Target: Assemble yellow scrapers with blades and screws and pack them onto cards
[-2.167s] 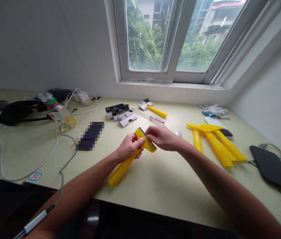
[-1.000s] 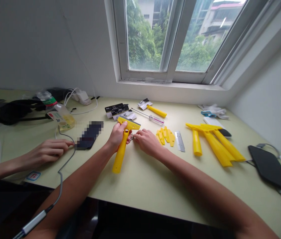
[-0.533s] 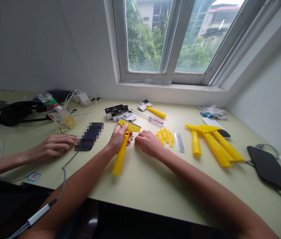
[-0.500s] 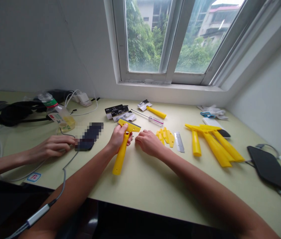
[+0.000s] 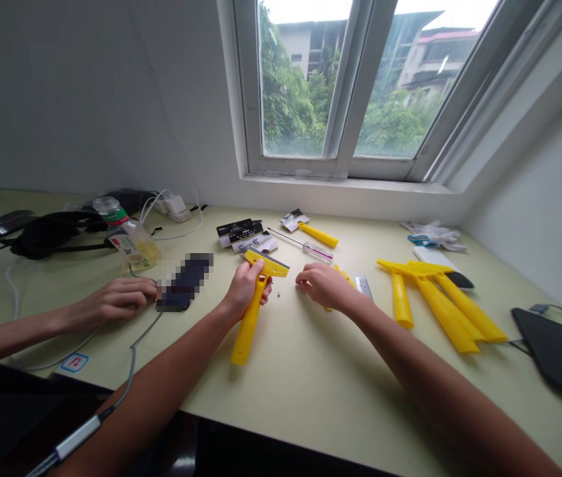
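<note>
My left hand (image 5: 242, 291) is wrapped round the neck of a yellow scraper (image 5: 248, 324), its thumb near the head. The scraper's handle points toward the table's front edge, and a grey blade edge shows along the head. To its right, my right hand (image 5: 325, 286) is low over the table with fingers curled together; what is between the fingertips is hidden. One tiny metal piece, perhaps a screw (image 5: 278, 294), lies between my hands. Yellow plastic plates (image 5: 344, 275) and a flat metal blade (image 5: 363, 286) are partly covered by my right hand and wrist.
Several yellow scraper handles (image 5: 447, 311) lie to the right. Behind my hands are a screwdriver (image 5: 318, 252), black packets (image 5: 241, 232) and a small yellow scraper (image 5: 318, 234). Another person's hand (image 5: 124, 298) touches a phone (image 5: 176, 298) at left, near a bottle (image 5: 129, 232).
My right hand has moved right, away from the scraper head, toward the yellow plates. The tiny metal piece now shows on the table. My left hand still holds the scraper; the view has shifted slightly.
</note>
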`<state>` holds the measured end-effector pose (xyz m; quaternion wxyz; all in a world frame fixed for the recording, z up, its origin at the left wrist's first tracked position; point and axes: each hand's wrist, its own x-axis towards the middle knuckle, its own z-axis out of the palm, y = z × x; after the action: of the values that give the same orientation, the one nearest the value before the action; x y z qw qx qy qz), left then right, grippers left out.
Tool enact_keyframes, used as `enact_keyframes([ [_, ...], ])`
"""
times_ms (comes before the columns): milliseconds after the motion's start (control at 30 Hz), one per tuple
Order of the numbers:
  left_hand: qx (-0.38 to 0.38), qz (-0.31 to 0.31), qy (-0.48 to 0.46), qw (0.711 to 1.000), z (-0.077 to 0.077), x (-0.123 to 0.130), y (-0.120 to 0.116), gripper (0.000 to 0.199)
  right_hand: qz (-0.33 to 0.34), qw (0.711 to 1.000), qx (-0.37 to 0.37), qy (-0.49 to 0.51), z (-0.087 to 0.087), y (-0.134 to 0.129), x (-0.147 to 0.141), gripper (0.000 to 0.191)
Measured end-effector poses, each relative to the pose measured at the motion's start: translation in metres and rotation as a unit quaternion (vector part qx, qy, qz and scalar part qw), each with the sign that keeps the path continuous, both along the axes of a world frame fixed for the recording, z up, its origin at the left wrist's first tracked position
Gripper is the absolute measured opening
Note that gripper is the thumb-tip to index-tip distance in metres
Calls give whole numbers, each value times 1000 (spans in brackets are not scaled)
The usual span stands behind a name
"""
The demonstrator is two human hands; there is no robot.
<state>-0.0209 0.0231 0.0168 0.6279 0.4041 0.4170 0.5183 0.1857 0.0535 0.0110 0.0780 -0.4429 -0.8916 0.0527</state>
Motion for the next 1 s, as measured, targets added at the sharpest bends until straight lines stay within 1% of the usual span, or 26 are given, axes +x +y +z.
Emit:
enact_keyframes([
  [200,-5,-1,2,1000,0,3,-3,32,-18,1000,2,-6,-3,0,-7,18],
  [300,-1,-12,-7,1000,-3,3,-2,31,-22,1000,-6,5,-4,0,-10,13],
  [367,3,-17,-9,1000,-4,3,-2,32,-26,999,-16,21,-2,0,-9,11],
  [433,7,-23,-12,1000,-5,3,-2,32,-34,998,-22,44,6,0,-5,12],
  [500,9,-32,-17,999,-4,3,-3,31,-49,995,-29,83,18,-1,-1,16],
  [600,12,-64,-16,998,-3,5,-7,32,-63,979,-51,188,39,-7,1,20],
  [667,20,-93,-2,995,-2,7,-11,33,-49,967,-57,243,47,-14,-4,17],
  [700,27,-107,11,994,-2,8,-13,33,-34,965,-53,254,48,-17,-8,15],
  [833,65,-153,67,984,-5,13,-20,37,7,963,-24,268,46,-25,-23,10],
  [933,82,-183,89,976,-6,15,-23,38,14,962,-12,273,44,-28,-26,9],
  [1000,83,-198,108,971,-5,15,-24,37,18,962,-20,270,44,-28,-25,9],
])
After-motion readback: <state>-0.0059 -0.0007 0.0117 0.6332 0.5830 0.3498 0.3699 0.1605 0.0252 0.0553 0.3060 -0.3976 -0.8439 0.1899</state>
